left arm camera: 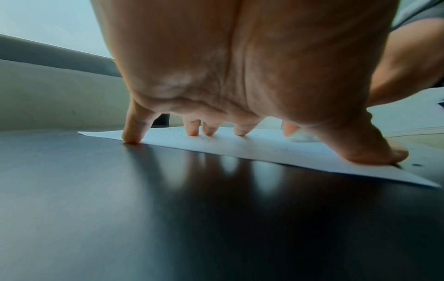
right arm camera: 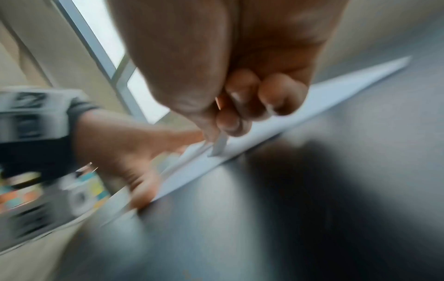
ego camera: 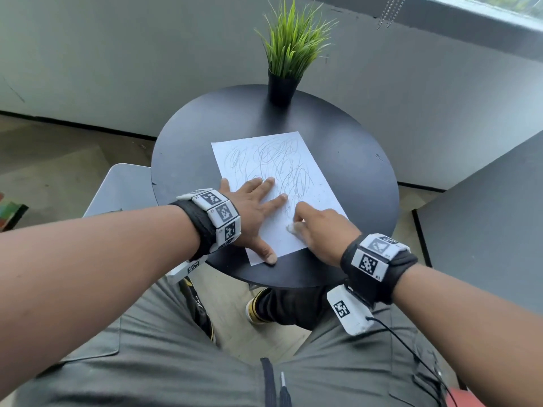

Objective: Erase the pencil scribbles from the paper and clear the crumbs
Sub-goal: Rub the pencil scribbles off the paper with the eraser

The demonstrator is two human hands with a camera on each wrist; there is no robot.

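A white sheet of paper covered in grey pencil scribbles lies on a round black table. My left hand lies flat on the sheet's near left part, fingers spread and pressing it down; the left wrist view shows the fingertips on the paper. My right hand pinches a small white eraser against the paper near its lower right edge. The right wrist view is blurred; the eraser shows under the curled fingers, touching the sheet.
A black pot with green grass-like plant stands at the table's far edge. A light grey chair seat sits left of the table, a dark surface to the right. My legs are under the table's near edge.
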